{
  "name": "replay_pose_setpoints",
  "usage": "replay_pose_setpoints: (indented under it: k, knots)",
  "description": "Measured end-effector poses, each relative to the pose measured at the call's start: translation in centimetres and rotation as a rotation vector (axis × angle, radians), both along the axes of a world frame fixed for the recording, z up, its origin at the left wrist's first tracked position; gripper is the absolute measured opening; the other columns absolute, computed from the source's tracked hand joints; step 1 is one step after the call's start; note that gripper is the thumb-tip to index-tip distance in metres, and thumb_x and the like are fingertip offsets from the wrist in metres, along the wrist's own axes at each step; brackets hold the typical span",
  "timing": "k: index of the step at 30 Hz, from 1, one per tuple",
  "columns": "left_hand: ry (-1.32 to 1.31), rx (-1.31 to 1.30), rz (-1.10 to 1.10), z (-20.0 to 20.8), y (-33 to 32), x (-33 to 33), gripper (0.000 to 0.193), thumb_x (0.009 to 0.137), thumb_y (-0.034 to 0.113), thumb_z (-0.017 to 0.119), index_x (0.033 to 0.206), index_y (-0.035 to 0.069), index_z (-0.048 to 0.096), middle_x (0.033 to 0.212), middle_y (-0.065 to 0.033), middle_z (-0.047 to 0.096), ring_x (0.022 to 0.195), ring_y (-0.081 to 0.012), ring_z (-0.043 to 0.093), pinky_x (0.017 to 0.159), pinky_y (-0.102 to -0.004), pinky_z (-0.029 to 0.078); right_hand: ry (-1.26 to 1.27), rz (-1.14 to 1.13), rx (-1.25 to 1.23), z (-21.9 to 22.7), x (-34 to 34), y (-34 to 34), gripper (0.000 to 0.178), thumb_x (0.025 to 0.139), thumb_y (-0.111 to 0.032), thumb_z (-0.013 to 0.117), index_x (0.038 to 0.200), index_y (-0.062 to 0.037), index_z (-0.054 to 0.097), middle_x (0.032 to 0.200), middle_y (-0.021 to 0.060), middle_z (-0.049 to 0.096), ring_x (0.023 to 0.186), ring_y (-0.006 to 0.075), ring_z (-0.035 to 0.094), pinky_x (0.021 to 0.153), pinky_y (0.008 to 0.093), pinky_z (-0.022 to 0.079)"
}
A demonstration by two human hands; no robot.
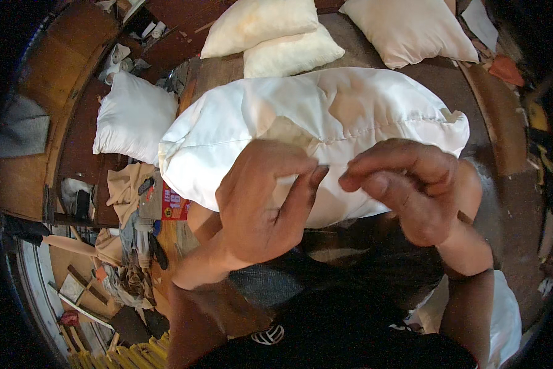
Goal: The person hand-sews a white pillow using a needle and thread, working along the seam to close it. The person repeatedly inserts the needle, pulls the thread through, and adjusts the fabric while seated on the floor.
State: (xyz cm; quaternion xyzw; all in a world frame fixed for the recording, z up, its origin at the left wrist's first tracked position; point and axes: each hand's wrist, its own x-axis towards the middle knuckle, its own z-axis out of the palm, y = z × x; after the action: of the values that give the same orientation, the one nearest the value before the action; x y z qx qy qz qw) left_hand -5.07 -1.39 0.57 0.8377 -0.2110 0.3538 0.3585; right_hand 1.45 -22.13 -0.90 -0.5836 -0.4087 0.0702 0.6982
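Observation:
A large, plump white cushion [375, 117] lies across my lap, with a stitched seam running along its length and shadows of my hands falling on it. Over its near side I hold up both hands, close together and with a small gap between their fingertips. My left hand [261, 203] is closed in a pinch, thumb against forefinger. In a similar pinch, the fingers of my right hand [415, 187] curl over its thumb. Whatever lies between the fingertips, if anything, is too small to make out.
Beyond the cushion lie two stacked cream pillows [264, 31], and another pillow [409, 31] is at the far right. A white pillow [135, 114] rests at the left, above a tan cloth [129, 190] and clutter. White fabric [504, 320] shows beside my right arm.

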Motion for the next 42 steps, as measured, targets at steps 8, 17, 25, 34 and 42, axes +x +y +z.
replay_pose_setpoints:
  k: [8, 17, 25, 34, 42]
  knots:
    - [0.194, 0.024, -0.039, -0.2, 2.4, 3.9, 0.010, 0.087, 0.001, 0.072, 0.095, 0.001, 0.066, 0.099, -0.0124, 0.067, 0.095, -0.0204, 0.063, 0.088, -0.0319, 0.048, 0.263, -0.152, 0.087, -0.7, 1.3, 1.8, 0.028, 0.104, -0.015, 0.056, 0.120, 0.0070, 0.064, 0.103, 0.0132, 0.072, 0.096, 0.0168, 0.067, 0.089, 0.0309, 0.053]
    - [0.049, 0.623, 0.310, -1.3, 3.5, 4.5, 0.051, 0.070, 0.006, 0.079, 0.119, 0.016, 0.071, 0.124, -0.0076, 0.068, 0.130, -0.0359, 0.052, 0.113, -0.0530, 0.034, 0.162, -0.221, 0.026, -3.8, 2.5, 3.3, 0.021, 0.103, -0.009, 0.057, 0.117, 0.0049, 0.065, 0.110, 0.0091, 0.068, 0.098, 0.0143, 0.065, 0.088, 0.0293, 0.053]
    - [0.038, 0.550, 0.248, -3.6, 4.7, 5.0, 0.023, 0.075, 0.003, 0.073, 0.096, 0.014, 0.075, 0.119, -0.0032, 0.070, 0.129, -0.0331, 0.054, 0.114, -0.0549, 0.032, 0.073, -0.302, -0.183, -4.3, 2.7, 3.7, 0.019, 0.104, -0.005, 0.055, 0.116, 0.0038, 0.065, 0.112, 0.0082, 0.067, 0.099, 0.0121, 0.063, 0.092, 0.0276, 0.051]
    - [0.056, 0.521, 0.208, -3.3, 4.7, 4.8, 0.016, 0.075, 0.008, 0.078, 0.091, 0.011, 0.075, 0.111, -0.0017, 0.071, 0.125, -0.0276, 0.057, 0.113, -0.0509, 0.036, 0.064, -0.281, -0.146, -4.7, 3.0, 3.6, 0.017, 0.102, -0.004, 0.055, 0.113, 0.0043, 0.066, 0.108, 0.0111, 0.067, 0.098, 0.0159, 0.065, 0.090, 0.0284, 0.052]
    - [0.054, 0.498, 0.195, -3.4, 4.8, 4.7, 0.012, 0.078, 0.005, 0.074, 0.090, 0.009, 0.074, 0.109, -0.0066, 0.073, 0.122, -0.0337, 0.060, 0.110, -0.0531, 0.039, 0.071, -0.253, -0.195, -4.4, 2.8, 3.5, 0.019, 0.103, -0.005, 0.054, 0.116, 0.0050, 0.064, 0.114, 0.0114, 0.065, 0.103, 0.0154, 0.064, 0.094, 0.0286, 0.053]
